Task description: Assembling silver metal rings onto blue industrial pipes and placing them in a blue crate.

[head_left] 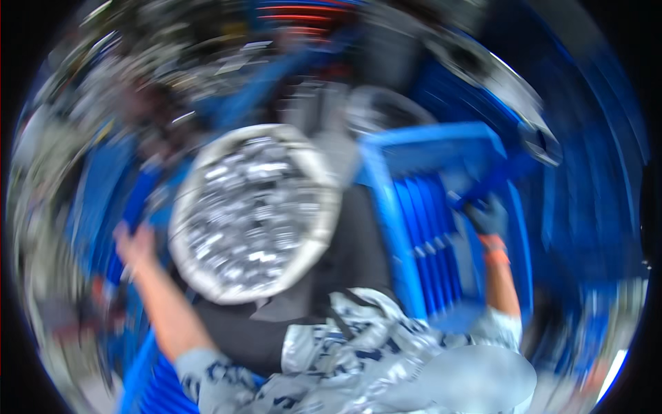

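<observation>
Motion smears the whole head view. On the left, my bare left hand is closed round a long, narrow blue bar that sticks out above and below it. My right hand, in a dark glove with an orange band at the wrist, is over the right side of a light blue crate. A blue bar slants up and right from its fingers, which seem closed on it. Several similar blue bars lie side by side in the crate. Between my arms stands a round, pale-rimmed container full of small shiny metal parts.
Another blue crate with ribbed blue pieces is at the lower left. Beyond the middle container is a clear, rounded container. A silvery metal piece lies at the upper right, near large blue surfaces. Orange-red rings show at the top.
</observation>
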The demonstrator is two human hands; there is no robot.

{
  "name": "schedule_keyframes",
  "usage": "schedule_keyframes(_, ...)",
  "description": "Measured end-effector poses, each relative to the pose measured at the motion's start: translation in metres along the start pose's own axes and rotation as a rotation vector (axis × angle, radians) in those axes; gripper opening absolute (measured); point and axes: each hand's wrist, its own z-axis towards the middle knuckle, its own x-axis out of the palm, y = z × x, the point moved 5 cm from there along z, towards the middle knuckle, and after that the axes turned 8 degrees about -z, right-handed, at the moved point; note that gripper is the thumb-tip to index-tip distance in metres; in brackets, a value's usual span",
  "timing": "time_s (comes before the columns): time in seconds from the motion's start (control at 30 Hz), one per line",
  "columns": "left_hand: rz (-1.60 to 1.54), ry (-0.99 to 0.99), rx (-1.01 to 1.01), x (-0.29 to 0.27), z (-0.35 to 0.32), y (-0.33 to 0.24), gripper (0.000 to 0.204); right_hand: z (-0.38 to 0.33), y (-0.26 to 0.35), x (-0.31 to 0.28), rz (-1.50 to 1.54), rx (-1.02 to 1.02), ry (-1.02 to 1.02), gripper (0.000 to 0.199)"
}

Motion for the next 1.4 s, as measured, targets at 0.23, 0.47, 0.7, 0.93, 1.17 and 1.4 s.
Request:
schedule_keyframes(0.23,0.211,-0.311,-0.153,-0.011,0.030,-0.043,0.100,-0.188,-0.172,0.083,0.051,0.526,0.153,0.066)
schedule_keyframes(0.47,0.660,-0.182,0.151,0.044,-0.073,0.025,0.077,-0.235,-0.140,0.225,-0.005,0.529,0.647,0.090)
schedule_keyframes(0.7,0.993,-0.178,0.264,0.081,-0.201,0.041,0.061,-0.221,-0.070,0.376,0.179,0.428,0.986,0.081)
schedule_keyframes(0.93,1.056,-0.317,0.274,0.037,-0.283,0.026,0.056,-0.208,-0.044,0.436,0.009,0.355,0.918,0.094)
schedule_keyframes(1.17,1.309,0.018,0.426,0.160,-0.347,0.112,0.048,-0.243,-0.084,0.343,0.214,0.398,0.776,0.089)
schedule_keyframes(1.4,1.392,0.530,0.392,0.246,-0.389,0.220,0.026,-0.487,-0.218,0.263,0.079,0.638,0.860,0.099)
